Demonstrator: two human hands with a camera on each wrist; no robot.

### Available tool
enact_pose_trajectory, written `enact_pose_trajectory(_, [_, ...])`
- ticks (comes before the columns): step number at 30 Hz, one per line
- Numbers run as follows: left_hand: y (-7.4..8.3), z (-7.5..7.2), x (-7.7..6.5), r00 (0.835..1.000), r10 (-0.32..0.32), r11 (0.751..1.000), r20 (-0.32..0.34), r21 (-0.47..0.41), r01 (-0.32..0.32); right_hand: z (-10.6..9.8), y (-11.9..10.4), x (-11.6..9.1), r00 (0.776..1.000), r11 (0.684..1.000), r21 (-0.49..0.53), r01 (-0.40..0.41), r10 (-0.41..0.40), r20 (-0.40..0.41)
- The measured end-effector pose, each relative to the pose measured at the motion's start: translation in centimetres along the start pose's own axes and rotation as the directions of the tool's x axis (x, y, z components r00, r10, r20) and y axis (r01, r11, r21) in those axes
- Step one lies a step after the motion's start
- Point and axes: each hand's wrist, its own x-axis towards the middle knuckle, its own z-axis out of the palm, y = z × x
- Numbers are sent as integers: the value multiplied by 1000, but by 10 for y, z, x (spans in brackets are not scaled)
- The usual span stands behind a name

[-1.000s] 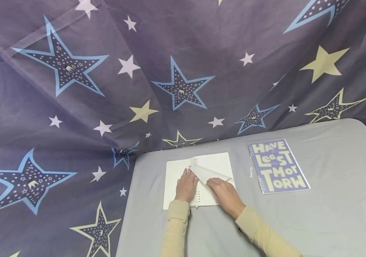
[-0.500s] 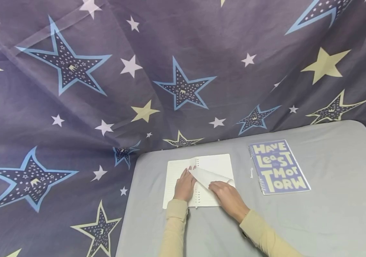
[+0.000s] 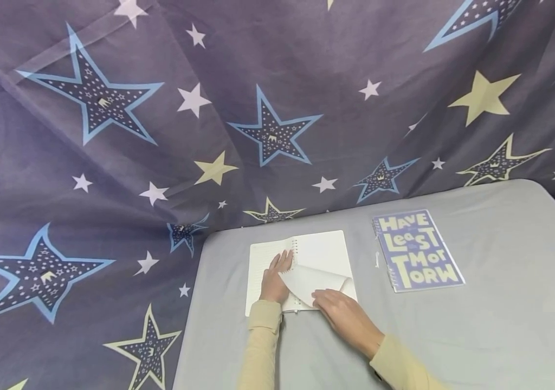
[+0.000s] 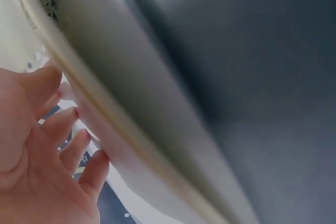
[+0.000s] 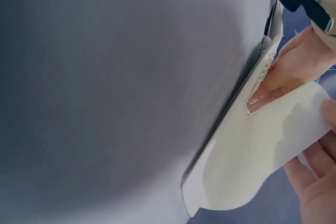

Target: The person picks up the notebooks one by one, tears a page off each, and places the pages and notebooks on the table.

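Observation:
An open spiral notebook with white pages lies on the grey cloth-covered surface. One loose-cornered sheet is lifted and curled over its right side, its ragged edge pulled out of the upper coils. My right hand pinches this sheet between thumb and fingers; the right wrist view shows the paper bending away from the notebook. Fingers extended, my left hand presses on the notebook beside the binding. In the left wrist view the same hand has its fingertips against the paper.
A purple notebook with large pale lettering lies to the right. A small white strip sits just left of it. Dark cloth printed with stars hangs behind and along the left side.
The sheet's freed corner has come down and left from the coils, with more of its edge loose. My right hand has shifted slightly down; my left fingers lie higher along the binding.

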Motion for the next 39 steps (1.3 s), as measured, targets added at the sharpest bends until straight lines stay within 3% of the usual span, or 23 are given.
enact_pose_trajectory(3, [-2, -1, -1, 1000, -3, 999, 11, -48, 4, -2, -3, -7, 1000, 1000, 0, 0, 0, 3])
enact_pose_trajectory(7, [-4, -2, -1, 1000, -1, 999, 23, -49, 2, -5, -7, -15, 999, 999, 13, 34, -34, -12])
enact_pose_trajectory(16, [-2, -7, 0, 990, -48, 994, 135, -86, 60, -14, -16, -32, 992, 990, 58, 129, -127, -21])
enact_pose_trajectory(21, [-1, -7, 0, 986, -61, 992, 158, -104, 78, -17, -22, -42, 984, 981, 74, 178, -179, 4])
enact_pose_trajectory(27, [-2, -1, 1, 986, -71, 994, 152, -66, 82, -18, -31, -52, 973, 970, 81, 227, -230, 28])
enact_pose_trajectory(34, [-3, 4, 3, 987, -86, 996, 136, -28, 90, -20, -38, -59, 964, 950, 227, 212, -242, 112])
enact_pose_trajectory(39, [-1, 4, 5, 986, -92, 995, 139, -12, 95, -22, -45, -59, 970, 953, 252, 165, -204, 135])
